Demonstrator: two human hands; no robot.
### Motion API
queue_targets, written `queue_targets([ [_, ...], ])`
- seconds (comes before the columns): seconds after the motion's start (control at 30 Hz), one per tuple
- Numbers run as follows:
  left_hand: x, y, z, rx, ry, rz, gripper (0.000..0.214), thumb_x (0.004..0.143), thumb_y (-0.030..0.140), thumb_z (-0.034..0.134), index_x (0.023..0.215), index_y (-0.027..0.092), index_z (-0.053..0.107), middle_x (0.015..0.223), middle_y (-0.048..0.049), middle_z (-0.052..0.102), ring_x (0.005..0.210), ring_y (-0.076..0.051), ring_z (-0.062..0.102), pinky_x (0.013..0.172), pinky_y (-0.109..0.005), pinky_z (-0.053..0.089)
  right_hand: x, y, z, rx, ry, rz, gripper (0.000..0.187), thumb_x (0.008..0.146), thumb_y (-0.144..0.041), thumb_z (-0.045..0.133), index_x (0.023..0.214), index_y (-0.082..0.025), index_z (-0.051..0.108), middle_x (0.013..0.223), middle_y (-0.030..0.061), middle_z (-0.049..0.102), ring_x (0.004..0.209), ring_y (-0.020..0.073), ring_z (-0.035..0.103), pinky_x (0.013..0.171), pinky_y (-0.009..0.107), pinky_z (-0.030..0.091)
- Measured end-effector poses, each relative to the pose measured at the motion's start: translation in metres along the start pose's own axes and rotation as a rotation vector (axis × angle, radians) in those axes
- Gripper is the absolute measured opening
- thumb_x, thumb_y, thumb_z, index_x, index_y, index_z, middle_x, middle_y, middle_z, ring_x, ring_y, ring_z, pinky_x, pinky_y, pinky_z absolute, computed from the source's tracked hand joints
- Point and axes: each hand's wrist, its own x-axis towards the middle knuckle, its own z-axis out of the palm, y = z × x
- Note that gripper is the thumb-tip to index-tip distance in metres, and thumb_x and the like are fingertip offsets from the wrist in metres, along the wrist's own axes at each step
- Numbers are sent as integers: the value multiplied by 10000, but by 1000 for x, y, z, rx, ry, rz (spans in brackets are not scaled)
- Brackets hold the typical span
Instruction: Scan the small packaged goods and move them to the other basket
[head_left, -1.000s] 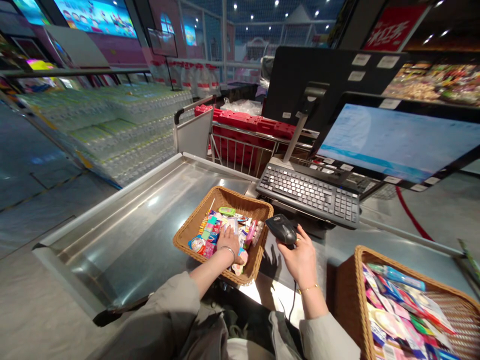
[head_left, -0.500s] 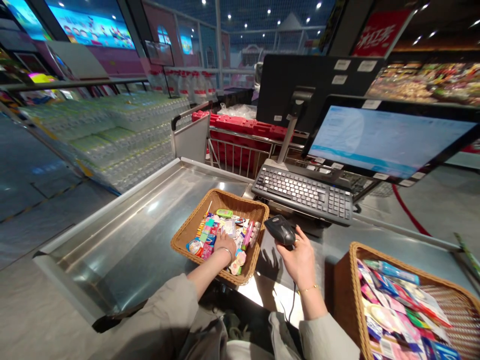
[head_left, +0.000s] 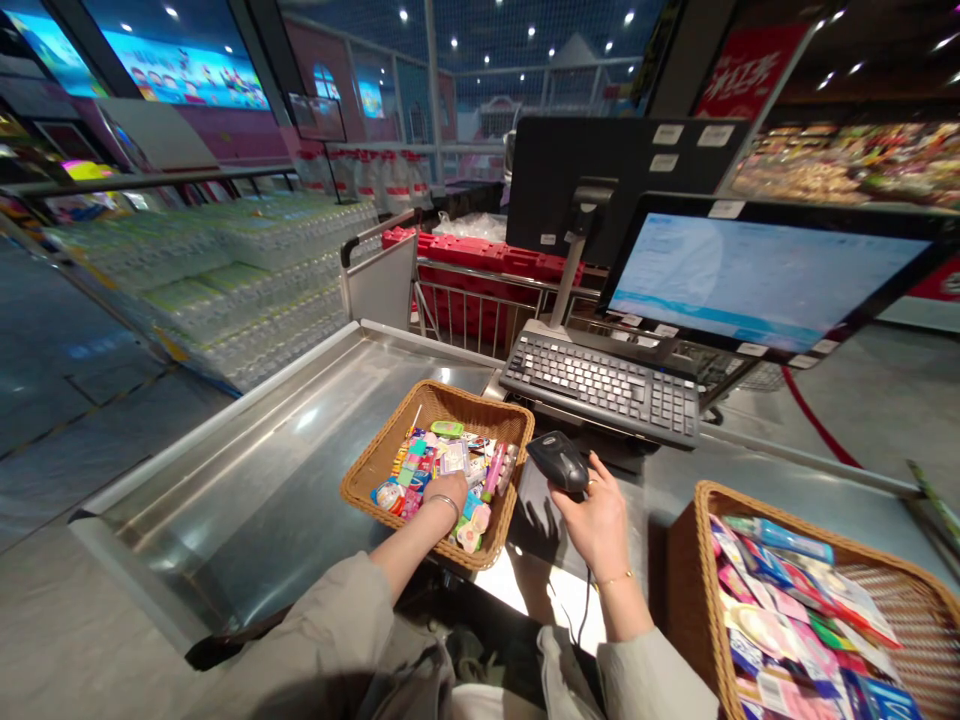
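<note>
My left hand (head_left: 450,490) reaches into a wicker basket (head_left: 435,402) on the steel counter, resting among small, brightly coloured packets (head_left: 442,465). Its fingertips are hidden by the hand's own back and the packets. My right hand (head_left: 596,515) grips a black handheld barcode scanner (head_left: 557,461) just beyond the basket's right side. A thin black cable (head_left: 585,600) hangs from below that hand. At the lower right stands a second wicker basket (head_left: 757,510), full of flat, colourful packets (head_left: 787,610); neither hand touches it.
A black keyboard (head_left: 600,390) and a lit touchscreen monitor (head_left: 765,275) stand beyond the scanner. The steel counter (head_left: 240,500) stretches left. Behind it are a shopping cart with red crates (head_left: 480,290) and stacked bottled water (head_left: 210,280).
My left hand has sunk a little further among the packets, with its fingers now out of sight. The scanner stays in my right hand, and the whole view has drifted slightly.
</note>
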Motion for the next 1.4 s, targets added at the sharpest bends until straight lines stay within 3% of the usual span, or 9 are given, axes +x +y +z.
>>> queue_targets([
  [0.27,-10,-12,-22,-30,127,25,360,896,293,582,1210,124,538,1176,-176,639,1038,-281,656,862,-390,521,1,2,-1,34,28,6,234,686,-331,617,854,-202,715,1015,72,730,1300,300,478,1066,471,392],
  [0.43,-17,-23,-44,-32,243,90,334,877,366,597,1166,206,550,1163,-119,667,1029,-274,662,849,-370,500,2,0,-3,28,25,7,213,680,-325,622,829,-201,711,1009,80,729,1306,304,473,1067,479,392],
  [0.6,-23,-29,-60,-30,355,162,239,890,356,576,1102,252,606,1105,-81,693,1109,-260,606,974,-383,418,4,-2,-6,27,37,-11,187,687,-304,620,823,-209,705,999,78,731,1309,298,470,1065,479,395],
  [0.7,-25,-31,-67,-42,431,215,256,891,422,567,1090,284,649,1212,-65,670,1196,-271,532,1037,-418,375,4,-3,-8,20,49,-10,171,685,-292,621,814,-211,700,997,82,731,1308,304,471,1063,486,393],
  [0.83,-24,-28,-73,-43,595,314,247,881,434,587,1080,337,698,1461,27,500,1372,-287,364,1176,-508,198,4,-4,-12,17,64,-11,166,694,-288,617,821,-220,698,1013,76,729,1313,300,464,1066,489,387],
  [0.97,-22,-18,-79,-15,704,352,273,879,434,599,1115,342,698,1515,38,422,1463,-306,219,1207,-587,3,4,-4,-17,13,84,-15,221,698,-305,619,880,-215,705,1055,79,720,1327,304,448,1060,500,390],
  [1.23,-31,-1,-104,-31,791,378,259,875,370,615,1119,347,700,1521,34,410,1485,-340,142,1165,-682,-67,1,-5,-34,-34,126,-59,229,707,-319,618,892,-226,715,1124,78,706,1334,327,433,1062,543,363],
  [1.4,-35,6,-124,-68,821,349,256,879,392,607,1115,361,701,1520,33,414,1488,-357,113,1142,-709,-83,-2,-7,-45,-76,148,-56,260,689,-303,629,929,-236,704,1186,61,690,1350,337,413,1095,585,283],
])
